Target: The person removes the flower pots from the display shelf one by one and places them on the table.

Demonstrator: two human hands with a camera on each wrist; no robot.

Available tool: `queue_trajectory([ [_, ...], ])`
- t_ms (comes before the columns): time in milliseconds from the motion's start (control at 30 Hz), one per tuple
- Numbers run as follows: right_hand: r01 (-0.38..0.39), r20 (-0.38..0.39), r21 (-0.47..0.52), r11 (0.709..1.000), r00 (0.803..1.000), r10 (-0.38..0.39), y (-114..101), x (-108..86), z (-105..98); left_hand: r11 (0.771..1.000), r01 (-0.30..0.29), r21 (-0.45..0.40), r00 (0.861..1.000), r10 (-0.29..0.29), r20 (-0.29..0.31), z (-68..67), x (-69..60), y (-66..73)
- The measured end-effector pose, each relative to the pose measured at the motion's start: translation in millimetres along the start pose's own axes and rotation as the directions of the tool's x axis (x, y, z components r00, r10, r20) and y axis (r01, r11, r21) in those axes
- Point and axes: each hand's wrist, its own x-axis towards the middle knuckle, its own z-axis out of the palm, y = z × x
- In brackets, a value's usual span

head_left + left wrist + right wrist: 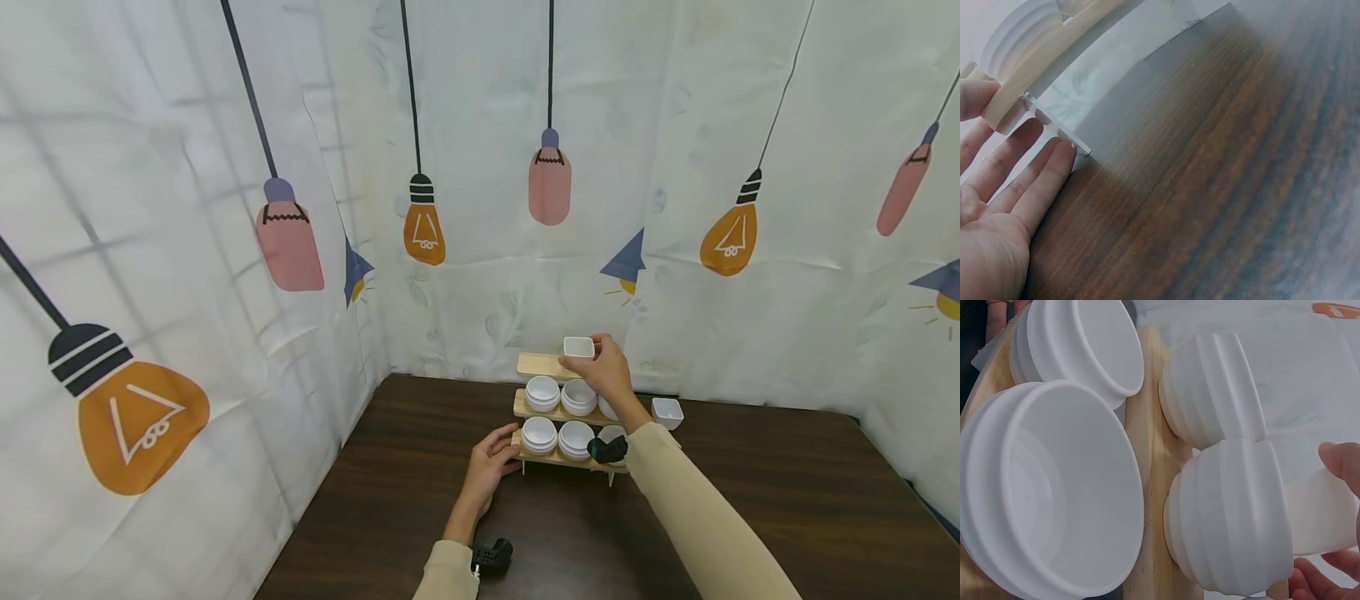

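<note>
A three-tier wooden stand (537, 364) with clear supports bears white round bowls (539, 435) on its lower and middle tiers. My left hand (483, 471) holds the left end of the lowest board (1013, 103), thumb at the board and other fingers below, by the clear support (1063, 128). Over the top tier, my right hand (611, 375) grips a small white square bowl (578, 348) between thumb and fingers. In the right wrist view, this bowl (1322, 515) is partly behind ridged white bowls (1235, 515). My right forearm partly covers the bowls at the stand's right end.
Another white square bowl (667, 412) sits on the dark wooden table (787, 475), right of the stand. Behind the table hangs a pale curtain (480, 308) printed with lamps. Each wrist wears a black device (492, 555).
</note>
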Motion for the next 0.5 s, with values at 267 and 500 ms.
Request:
queue_trajectory([
  [267,-0.008,0.007,0.001,1.0,1.0,0.008,-0.1,0.8,-0.9,1.0,0.001,-0.003,1.0,-0.001,-0.001,-0.5,-0.5,0.0],
  [500,-0.016,0.018,0.015,1.0,1.0,0.016,1.5,2.3,-1.4,1.0,0.0,0.008,1.0,0.0,0.009,-0.5,-2.4,1.3],
])
